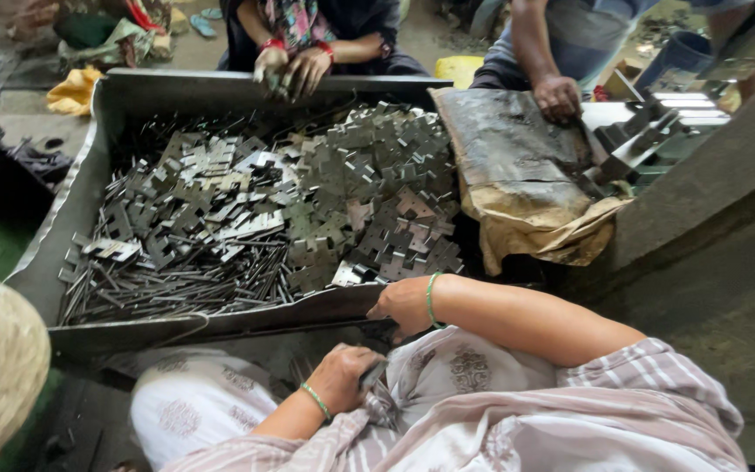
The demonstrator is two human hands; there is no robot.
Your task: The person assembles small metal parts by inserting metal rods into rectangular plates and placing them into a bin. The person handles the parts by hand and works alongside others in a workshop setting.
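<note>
A big grey metal tray (80,201) lies in front of me, heaped with flat cross-shaped metal plates (351,183) and thin metal rods (176,284). My left hand (340,376), with a green bangle on the wrist, is over my lap and closed around a small bunch of metal pieces (379,398). My right hand (403,306), also with a green bangle, rests on the tray's near rim. Its fingers curl down out of sight.
Across the tray, another person's two hands (290,70) with red bangles hold metal parts at the far rim. A third person's hand (557,98) rests on a dirty brown sheet (517,175) to the right. Metal brackets (640,140) lie beyond, beside a concrete ledge (709,218).
</note>
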